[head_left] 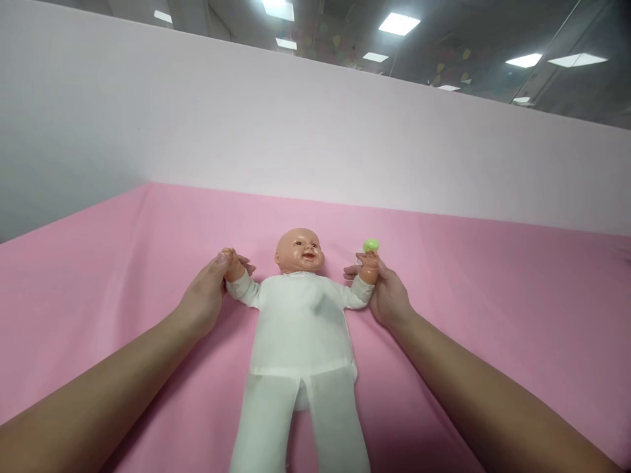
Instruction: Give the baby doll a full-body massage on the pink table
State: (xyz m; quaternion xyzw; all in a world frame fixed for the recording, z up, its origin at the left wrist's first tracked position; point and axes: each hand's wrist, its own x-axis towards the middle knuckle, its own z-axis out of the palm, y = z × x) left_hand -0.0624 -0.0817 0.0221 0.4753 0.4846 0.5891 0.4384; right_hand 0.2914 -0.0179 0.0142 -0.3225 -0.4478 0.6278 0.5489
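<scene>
A baby doll (303,322) in a white top and trousers lies on its back on a pink cloth, its arms out to both sides. My left hand (207,289) is closed round the doll's hand on the left, thumb on top and fingertips showing behind it. On the other side, my right hand (392,295) holds the doll's other forearm, with the fingers passing behind it. Just above that doll hand shows a small light green rounded object (371,245); its lower part is hidden, so I cannot tell its kind.
The pink cloth (468,295) spreads over the surface under the doll. A pale wall or partition (296,125) rises behind it. Beyond its top edge are glass and lit ceiling panels (399,24).
</scene>
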